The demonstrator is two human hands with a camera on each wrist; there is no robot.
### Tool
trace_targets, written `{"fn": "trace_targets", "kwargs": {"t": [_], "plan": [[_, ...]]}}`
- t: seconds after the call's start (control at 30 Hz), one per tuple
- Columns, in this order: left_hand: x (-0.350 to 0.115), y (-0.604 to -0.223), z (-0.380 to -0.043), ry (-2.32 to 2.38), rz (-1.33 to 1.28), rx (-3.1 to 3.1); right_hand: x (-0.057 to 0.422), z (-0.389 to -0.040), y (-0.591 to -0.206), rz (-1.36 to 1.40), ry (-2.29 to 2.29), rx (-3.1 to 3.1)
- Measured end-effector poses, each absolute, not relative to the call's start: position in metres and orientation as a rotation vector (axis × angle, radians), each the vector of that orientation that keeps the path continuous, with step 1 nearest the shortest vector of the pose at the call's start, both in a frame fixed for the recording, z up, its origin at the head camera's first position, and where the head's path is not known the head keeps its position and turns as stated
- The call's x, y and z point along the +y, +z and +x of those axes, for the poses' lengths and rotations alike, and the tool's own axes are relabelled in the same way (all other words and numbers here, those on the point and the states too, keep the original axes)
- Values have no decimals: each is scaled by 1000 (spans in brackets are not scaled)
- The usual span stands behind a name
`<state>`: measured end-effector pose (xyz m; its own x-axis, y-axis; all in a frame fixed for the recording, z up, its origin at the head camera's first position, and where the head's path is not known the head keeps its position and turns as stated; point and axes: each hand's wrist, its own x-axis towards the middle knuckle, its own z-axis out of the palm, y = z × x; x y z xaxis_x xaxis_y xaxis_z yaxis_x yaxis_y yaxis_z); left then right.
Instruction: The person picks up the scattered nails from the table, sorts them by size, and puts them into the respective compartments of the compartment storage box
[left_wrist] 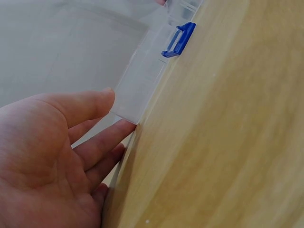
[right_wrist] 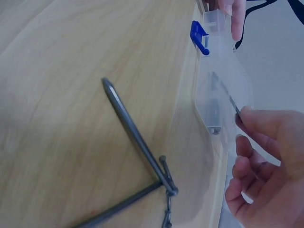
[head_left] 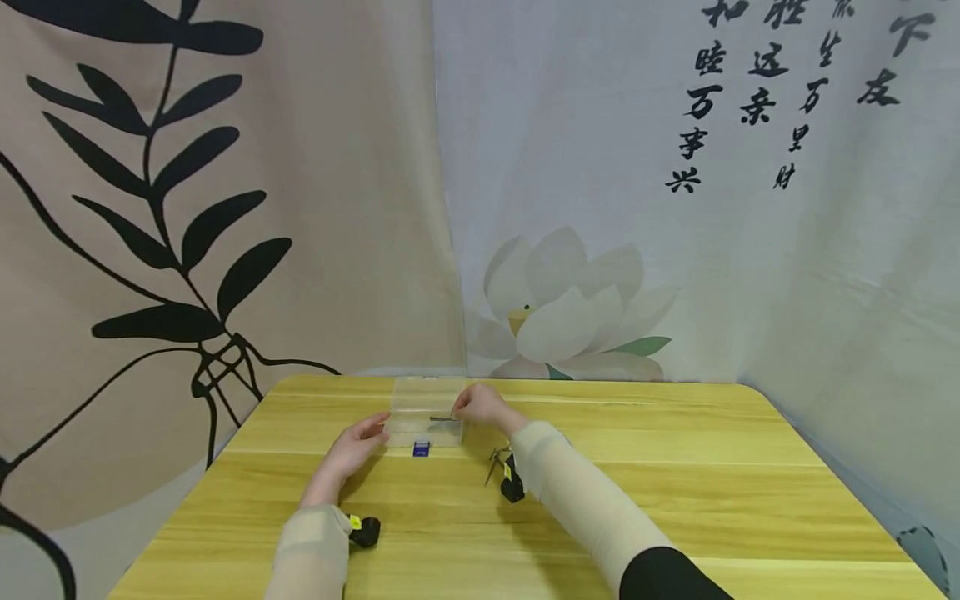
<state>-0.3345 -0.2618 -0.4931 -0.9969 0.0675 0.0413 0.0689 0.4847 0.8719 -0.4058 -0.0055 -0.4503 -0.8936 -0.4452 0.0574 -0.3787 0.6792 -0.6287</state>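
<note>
A clear plastic box (head_left: 427, 393) with a blue latch (head_left: 421, 448) on its front stands open, its lid raised at the back. My left hand (head_left: 354, 450) is at the left end of the box, fingers fairly straight, with the thumb and fingertips touching the corner in the left wrist view. Over the right part of the box, my right hand (right_wrist: 270, 164) pinches a thin dark nail (right_wrist: 230, 99) between thumb and forefinger. The nail points into the box. Grey metal shows through the box's near right compartment.
Several loose nails (right_wrist: 135, 128), long and short, lie on the wooden table (head_left: 675, 500) right of the box, beneath my right forearm. Small black devices with yellow labels are at both wrists. A printed cloth (head_left: 337, 208) hangs behind the table's back edge.
</note>
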Motion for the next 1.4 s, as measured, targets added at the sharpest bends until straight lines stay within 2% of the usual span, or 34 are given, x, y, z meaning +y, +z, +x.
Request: {"fn": "trace_targets", "kwargs": {"t": [0.4, 1.03, 1.4], "plan": [[-256, -497, -335, -1585, -147, -2715, 15, -406, -451, -718, -1075, 2733], [-261, -495, -337, -1544, -152, -2737, 96, -398, -476, -766, -1320, 2540], [-260, -492, -334, -1541, -150, -2749, 102, -386, -483, -770, -1352, 2366]]}}
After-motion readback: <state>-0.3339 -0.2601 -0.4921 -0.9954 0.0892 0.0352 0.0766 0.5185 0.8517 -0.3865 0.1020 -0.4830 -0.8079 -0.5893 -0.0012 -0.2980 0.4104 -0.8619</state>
